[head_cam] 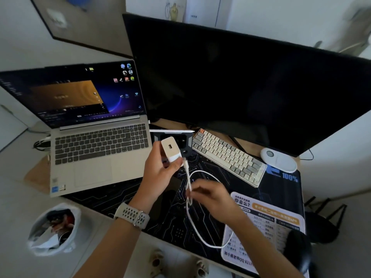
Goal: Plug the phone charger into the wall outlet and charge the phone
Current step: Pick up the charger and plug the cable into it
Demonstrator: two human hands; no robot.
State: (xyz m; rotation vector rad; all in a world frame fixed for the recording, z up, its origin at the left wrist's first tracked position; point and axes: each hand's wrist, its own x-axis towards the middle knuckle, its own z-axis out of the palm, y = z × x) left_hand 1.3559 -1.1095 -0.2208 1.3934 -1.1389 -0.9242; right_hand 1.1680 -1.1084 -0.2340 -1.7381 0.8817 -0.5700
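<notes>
My left hand grips a white charger block above the desk, its port face turned toward me. A white cable loops over the black desk mat. My right hand pinches that cable near one end, just below the charger. A dark phone lies flat on the mat under my left hand, partly hidden by it. Behind the charger sits a black power strip with sockets.
An open laptop stands at the left and a large dark monitor at the back. A white keyboard and a white oval device lie on the right. A lined bin sits on the floor.
</notes>
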